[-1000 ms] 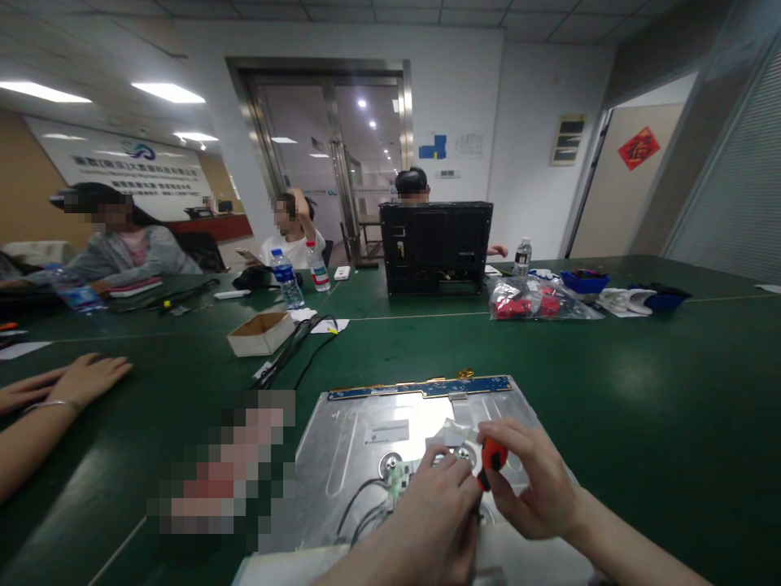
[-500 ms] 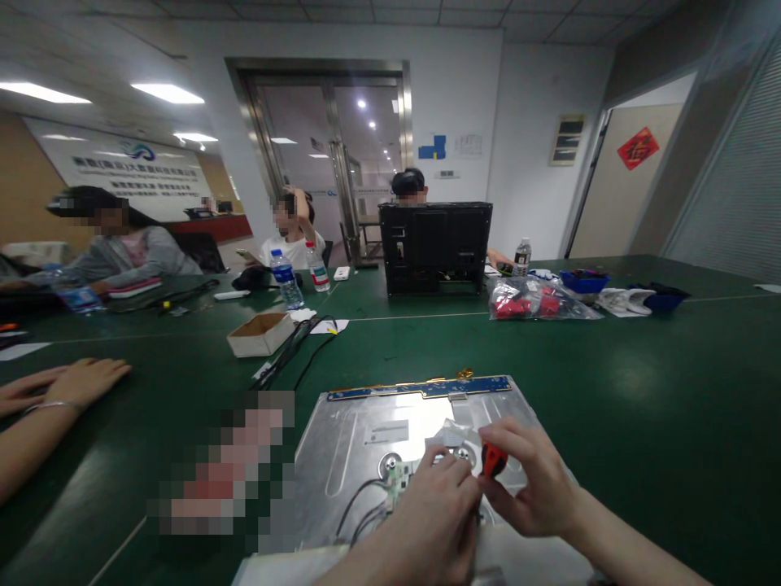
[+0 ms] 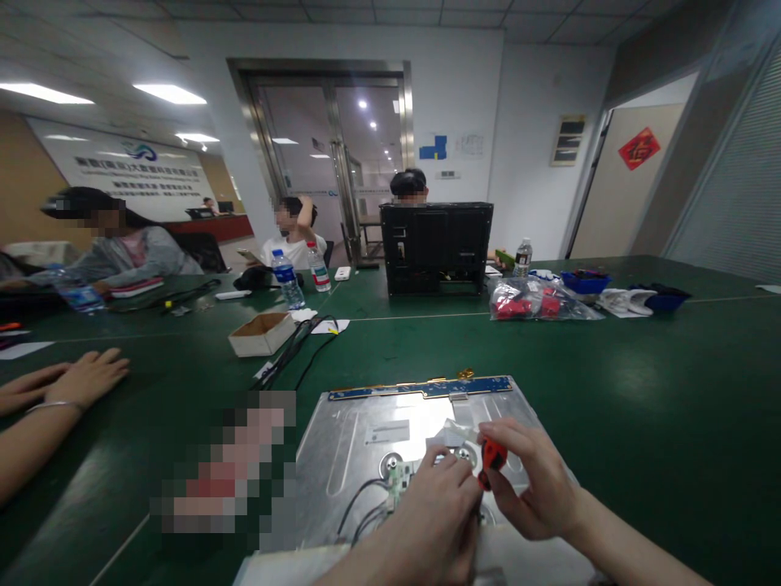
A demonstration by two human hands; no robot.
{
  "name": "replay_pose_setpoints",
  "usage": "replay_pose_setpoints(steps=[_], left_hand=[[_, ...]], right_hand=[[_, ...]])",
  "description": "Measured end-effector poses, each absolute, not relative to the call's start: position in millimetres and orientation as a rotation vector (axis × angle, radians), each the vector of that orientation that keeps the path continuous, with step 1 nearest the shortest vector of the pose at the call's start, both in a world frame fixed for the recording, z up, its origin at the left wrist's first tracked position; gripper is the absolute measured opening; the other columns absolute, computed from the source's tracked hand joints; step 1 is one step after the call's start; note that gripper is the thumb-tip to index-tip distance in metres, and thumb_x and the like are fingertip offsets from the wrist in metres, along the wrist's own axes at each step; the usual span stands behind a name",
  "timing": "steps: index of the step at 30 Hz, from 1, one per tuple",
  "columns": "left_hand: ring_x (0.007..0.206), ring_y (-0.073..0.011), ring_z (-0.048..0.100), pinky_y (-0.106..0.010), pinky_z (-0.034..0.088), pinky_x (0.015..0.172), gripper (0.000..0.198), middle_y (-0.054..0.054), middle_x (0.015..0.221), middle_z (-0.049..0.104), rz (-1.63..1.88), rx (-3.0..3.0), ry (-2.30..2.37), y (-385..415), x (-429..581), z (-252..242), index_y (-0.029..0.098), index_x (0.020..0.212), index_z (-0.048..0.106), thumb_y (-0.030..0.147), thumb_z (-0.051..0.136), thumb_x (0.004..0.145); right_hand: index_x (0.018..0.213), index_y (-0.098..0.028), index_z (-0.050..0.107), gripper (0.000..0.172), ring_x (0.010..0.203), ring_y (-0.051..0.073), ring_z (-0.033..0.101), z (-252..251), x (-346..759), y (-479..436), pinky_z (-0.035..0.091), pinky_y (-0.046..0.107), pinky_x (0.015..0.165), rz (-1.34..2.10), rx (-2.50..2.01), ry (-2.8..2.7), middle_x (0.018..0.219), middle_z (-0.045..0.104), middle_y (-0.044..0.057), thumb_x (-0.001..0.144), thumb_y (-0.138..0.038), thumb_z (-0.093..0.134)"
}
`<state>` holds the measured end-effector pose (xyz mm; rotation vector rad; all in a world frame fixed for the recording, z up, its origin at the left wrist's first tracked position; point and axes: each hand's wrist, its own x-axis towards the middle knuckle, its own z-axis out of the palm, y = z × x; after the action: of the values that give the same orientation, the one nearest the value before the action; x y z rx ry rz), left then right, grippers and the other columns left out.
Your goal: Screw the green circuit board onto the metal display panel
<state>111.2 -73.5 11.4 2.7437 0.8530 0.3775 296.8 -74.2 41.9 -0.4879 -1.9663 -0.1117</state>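
Observation:
A silver metal display panel (image 3: 342, 443) lies flat on the table in front of me. Its far edge carries a narrow blue circuit strip (image 3: 421, 388). My right hand (image 3: 537, 484) pinches the orange-red and black handle of a screwdriver (image 3: 495, 452) over the panel; the tip is hidden. Beside it, my left hand (image 3: 436, 505) has its fingers curled down over the panel, and whatever they grip is out of sight. A small green circuit board (image 3: 401, 478) with black cables (image 3: 359, 496) is partly covered by my left hand.
A co-worker's hands (image 3: 85, 381) rest on the green table (image 3: 647, 391) at left. Beyond the panel are a small open box (image 3: 261, 335), bottles (image 3: 286, 281), a black monitor-like casing (image 3: 436, 248), a plastic bag with red items (image 3: 537, 301) and blue trays (image 3: 584, 281).
The screwdriver handle has turned slightly in my right hand, with the thumb shifted a little. My left hand stays almost in place. The co-worker's fingers at left have shifted slightly.

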Motion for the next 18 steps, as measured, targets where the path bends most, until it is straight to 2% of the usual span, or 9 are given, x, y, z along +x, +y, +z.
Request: replay_pose_setpoints(steps=[8, 14, 18], left_hand=[[0.101, -0.0293, 0.064, -0.049, 0.038, 0.107, 0.022, -0.009, 0.106, 0.070, 0.384, 2.732, 0.846, -72.1, 110.6, 9.6, 0.021, 0.104, 0.063, 0.021, 0.061, 0.083], [0.100, -0.0282, 0.064, -0.048, 0.039, 0.107, 0.021, -0.009, 0.105, 0.070, 0.415, 2.743, 0.829, -70.9, 110.3, 5.6, 0.020, 0.102, 0.064, 0.021, 0.059, 0.082], [0.102, -0.0299, 0.064, -0.050, 0.040, 0.106, 0.020, -0.010, 0.108, 0.070, 0.410, 2.747, 0.843, -72.2, 111.1, 8.5, 0.021, 0.104, 0.063, 0.021, 0.059, 0.084]], right_hand=[[0.141, -0.018, 0.043, 0.054, 0.060, 0.019, 0.065, 38.2, 295.0, -72.8, 0.050, 0.027, 0.049, -0.193, -0.509, -1.927, 0.077, 0.067, 0.001, 0.088, -0.010, 0.050], [0.138, -0.021, 0.046, 0.046, 0.057, 0.017, 0.062, 35.9, 296.3, -71.0, 0.048, 0.026, 0.051, -0.190, -0.527, -1.945, 0.075, 0.066, 0.000, 0.093, -0.015, 0.053], [0.141, -0.017, 0.045, 0.048, 0.060, 0.018, 0.063, 40.2, 295.9, -71.2, 0.051, 0.027, 0.052, -0.117, -0.483, -1.969, 0.078, 0.067, 0.001, 0.093, -0.014, 0.050]])
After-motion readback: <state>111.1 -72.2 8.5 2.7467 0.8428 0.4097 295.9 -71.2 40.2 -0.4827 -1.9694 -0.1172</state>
